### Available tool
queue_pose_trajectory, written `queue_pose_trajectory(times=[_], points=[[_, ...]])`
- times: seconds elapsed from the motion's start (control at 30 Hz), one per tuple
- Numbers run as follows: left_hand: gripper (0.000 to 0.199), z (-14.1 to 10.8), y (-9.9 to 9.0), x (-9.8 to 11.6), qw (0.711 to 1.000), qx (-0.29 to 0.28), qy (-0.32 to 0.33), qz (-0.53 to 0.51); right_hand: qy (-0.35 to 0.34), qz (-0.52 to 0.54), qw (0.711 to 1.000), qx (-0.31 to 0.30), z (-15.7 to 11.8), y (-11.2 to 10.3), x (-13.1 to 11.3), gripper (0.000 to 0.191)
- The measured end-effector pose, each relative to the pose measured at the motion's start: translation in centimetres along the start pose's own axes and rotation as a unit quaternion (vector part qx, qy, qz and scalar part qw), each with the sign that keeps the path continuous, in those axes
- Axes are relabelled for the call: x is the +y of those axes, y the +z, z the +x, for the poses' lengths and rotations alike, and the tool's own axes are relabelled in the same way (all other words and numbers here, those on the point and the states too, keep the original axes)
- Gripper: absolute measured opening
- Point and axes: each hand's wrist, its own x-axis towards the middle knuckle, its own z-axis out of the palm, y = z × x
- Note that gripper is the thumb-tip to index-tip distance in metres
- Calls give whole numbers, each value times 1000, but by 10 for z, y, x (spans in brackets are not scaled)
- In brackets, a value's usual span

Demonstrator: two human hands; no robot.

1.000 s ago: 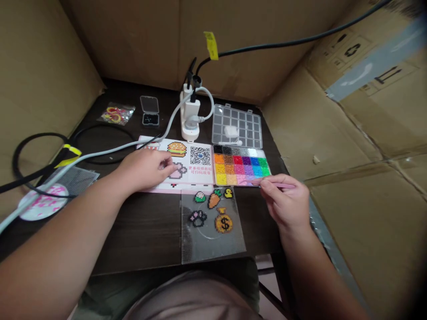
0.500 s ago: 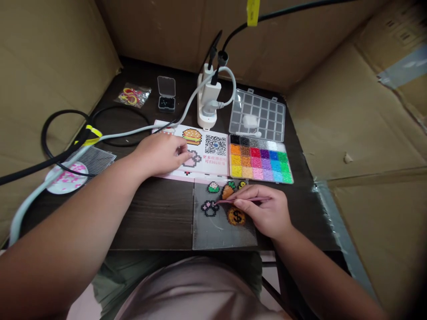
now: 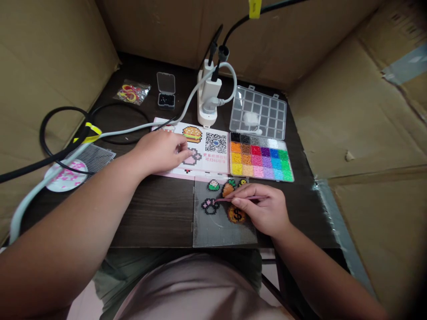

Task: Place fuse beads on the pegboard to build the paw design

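My right hand (image 3: 267,209) pinches pink tweezers (image 3: 227,199), their tips at a black-outlined paw (image 3: 210,206) with some pink beads in it. Whether a bead sits between the tips is too small to tell. The paw is on a clear pegboard (image 3: 216,235), beside bead figures: a carrot (image 3: 228,190), a round coin with a dollar sign (image 3: 236,214), a green-and-pink figure (image 3: 213,185) and a small yellow one. My left hand (image 3: 163,151) rests on a printed pattern sheet (image 3: 218,166), fingers loosely curled, thumb and forefinger apart beside the printed pink paw (image 3: 191,156).
A bead box (image 3: 262,160) of many colours lies right of the sheet, its lid (image 3: 276,111) folded back. Behind stands a white power strip (image 3: 207,113) with cables. At left are a white dish (image 3: 66,178) of pink beads, a grey mesh board and looped cables. Cardboard walls surround the table.
The camera view has shifted slightly. The tweezer tips have stayed at the paw with hardly any movement, and my left hand remains on the sheet.
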Motion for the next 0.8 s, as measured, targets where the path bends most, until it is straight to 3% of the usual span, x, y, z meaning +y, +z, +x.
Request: queue_pose_trajectory(times=[0.47,0.8], points=[[37,-1,-1,1,1000,-3,-5,-21,1,-8,1000,2,-1,-1,3,23],[37,-1,-3,1,1000,-12,-2,-7,-22,3,1000,5,-1,-2,6,11]])
